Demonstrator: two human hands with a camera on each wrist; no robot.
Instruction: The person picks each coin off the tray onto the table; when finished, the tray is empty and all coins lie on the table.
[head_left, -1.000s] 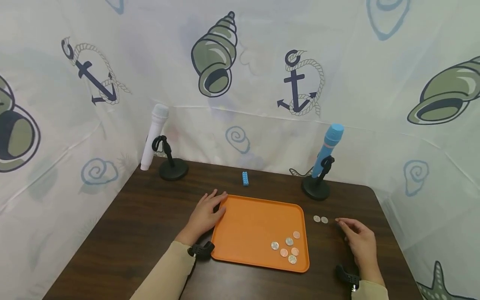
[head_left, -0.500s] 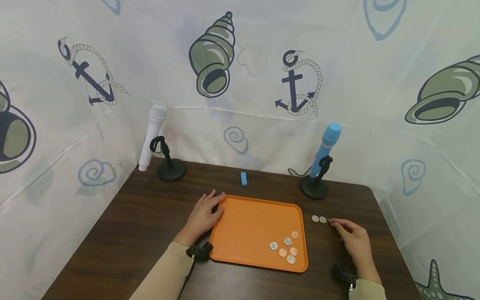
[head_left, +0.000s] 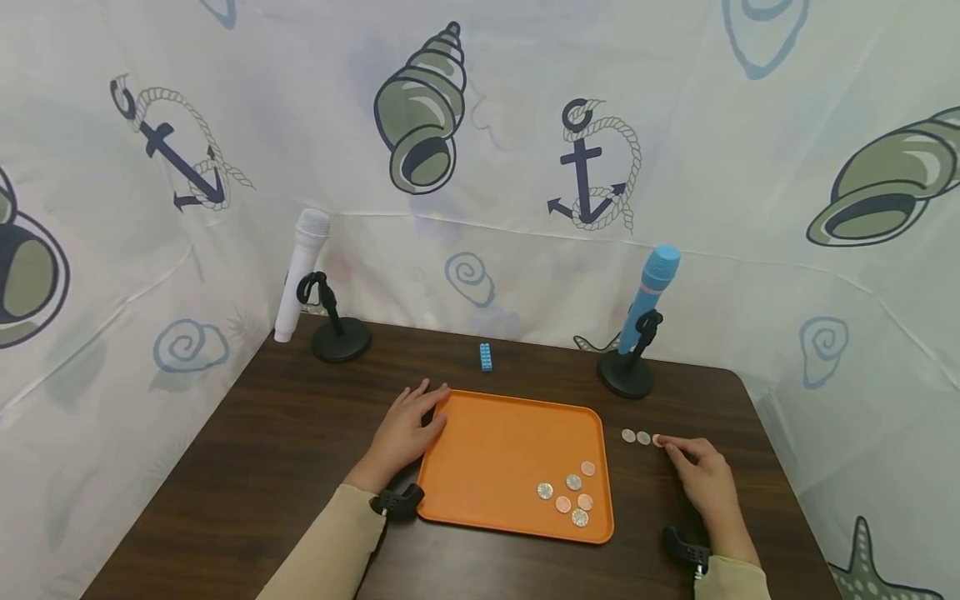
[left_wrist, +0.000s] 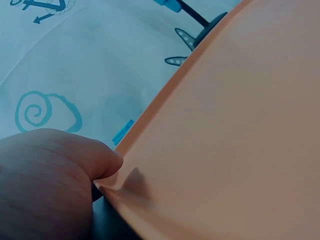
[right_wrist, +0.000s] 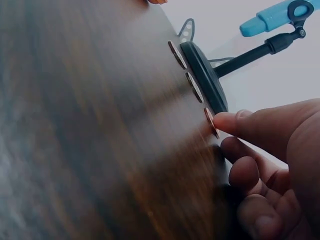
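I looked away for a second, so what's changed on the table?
The right hand moved left, bringing a copper-coloured coin up beside the two silvery coins; a fingertip still touches it. The left hand stayed at the far left corner of the orange tray, and its six coins stayed put.

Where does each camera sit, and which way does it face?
Head: worn on the head, facing forward and down at the orange tray; left hand, right hand and sleeves show.
Left wrist: worn there, looking across the tray toward the backdrop; part of the left hand shows.
Right wrist: worn there, looking along the table at three coins; right fingers show.
Head and right wrist share the coins.
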